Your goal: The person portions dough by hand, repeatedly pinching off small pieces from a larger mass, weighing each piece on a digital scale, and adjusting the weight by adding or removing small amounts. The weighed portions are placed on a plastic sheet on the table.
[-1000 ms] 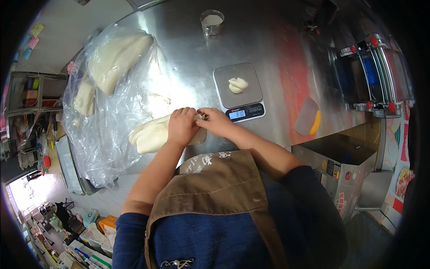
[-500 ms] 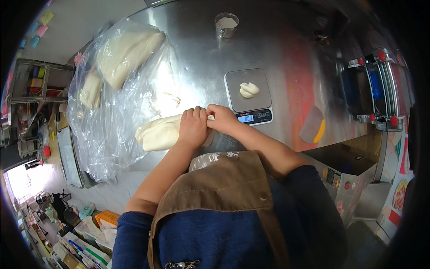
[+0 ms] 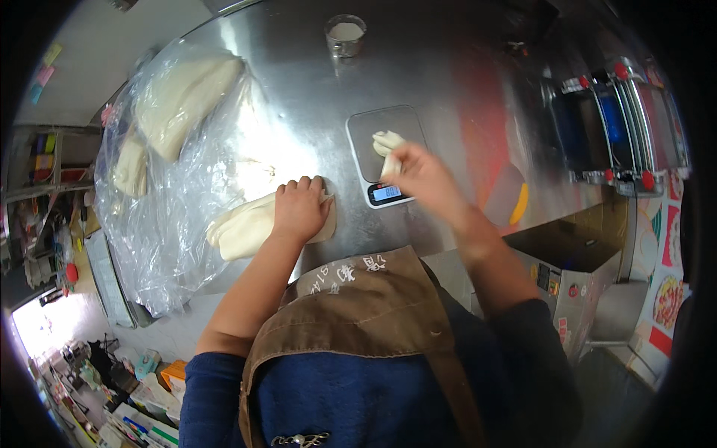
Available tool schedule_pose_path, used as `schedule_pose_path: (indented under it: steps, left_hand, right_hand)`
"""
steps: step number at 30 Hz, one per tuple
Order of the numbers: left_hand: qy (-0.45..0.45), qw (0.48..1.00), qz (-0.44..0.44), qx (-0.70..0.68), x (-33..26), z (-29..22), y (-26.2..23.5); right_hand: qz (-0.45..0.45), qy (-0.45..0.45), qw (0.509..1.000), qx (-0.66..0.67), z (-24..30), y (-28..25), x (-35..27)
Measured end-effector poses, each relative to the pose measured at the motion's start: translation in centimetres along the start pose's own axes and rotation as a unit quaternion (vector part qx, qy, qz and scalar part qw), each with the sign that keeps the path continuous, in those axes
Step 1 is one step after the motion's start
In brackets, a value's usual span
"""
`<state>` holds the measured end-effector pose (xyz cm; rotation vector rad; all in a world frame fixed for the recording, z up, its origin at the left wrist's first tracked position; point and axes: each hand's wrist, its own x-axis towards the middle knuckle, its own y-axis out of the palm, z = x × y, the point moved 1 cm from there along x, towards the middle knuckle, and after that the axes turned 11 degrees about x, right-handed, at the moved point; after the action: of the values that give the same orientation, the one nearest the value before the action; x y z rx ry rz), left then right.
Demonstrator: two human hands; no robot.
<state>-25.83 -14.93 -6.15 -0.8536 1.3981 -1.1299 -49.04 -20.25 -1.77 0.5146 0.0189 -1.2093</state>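
A thick roll of white dough (image 3: 246,228) lies near the front edge of the metal table. My left hand (image 3: 302,210) rests over its right end, fingers curled down onto the dough. Above the front of the kitchen scale (image 3: 360,149), my right hand (image 3: 427,179), slightly blurred, pinches a small torn piece of dough (image 3: 390,169). Another lump of dough (image 3: 386,142) sits on the weighing plate just beyond that piece. The scale's lit display shows partly beside my right fingers.
Clear plastic sheeting (image 3: 187,216) covers large dough slabs (image 3: 187,101) at left. A cup of white powder (image 3: 346,36) stands at the back. A yellow-edged scraper (image 3: 517,203) lies right of the scale; beyond is a metal roller device (image 3: 627,123). Below the table's right edge sits an open cardboard box (image 3: 590,280).
My right hand has left the dough roll and moved right to the scale, carrying a small torn piece. My left hand stays on the roll. The whole view has shifted slightly.
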Motion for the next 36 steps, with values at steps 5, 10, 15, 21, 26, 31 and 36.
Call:
schedule_pose_path:
  steps: [5, 10, 15, 21, 26, 31, 36]
  left_hand:
    - [0.007, 0.997, -0.072, -0.021, -0.6, 0.0, 0.0]
    - [0.002, 0.998, -0.069, -0.013, -0.7, 0.0, 0.3]
    - [-0.003, 0.997, -0.078, -0.006, -0.7, -0.1, 0.4]
    - [-0.003, 0.996, -0.084, 0.001, -0.7, -0.1, 0.4]
    - [0.0, 0.998, -0.058, 0.001, -0.5, -0.2, -0.1]
    - [0.013, 0.998, -0.06, -0.001, -0.6, -0.2, -0.3]
    - [0.007, 0.998, -0.07, 0.005, -0.7, -0.1, 0.2]
  right_hand:
    - [-0.041, -0.114, 0.903, -0.412, 1.1, -2.6, 3.1]
    - [-0.052, -0.121, 0.87, -0.475, -0.9, -1.7, 4.1]
    - [-0.074, -0.189, 0.859, -0.469, -2.2, -2.3, 4.5]
    - [-0.087, -0.079, 0.977, -0.176, -3.3, -4.4, 4.6]
    - [-0.096, -0.084, 0.955, -0.268, -2.3, -5.1, 4.4]
    - [-0.118, -0.087, 0.933, -0.329, -1.2, -4.2, 4.6]
    - [-0.162, -0.087, 0.947, -0.264, -0.9, -4.4, 5.1]
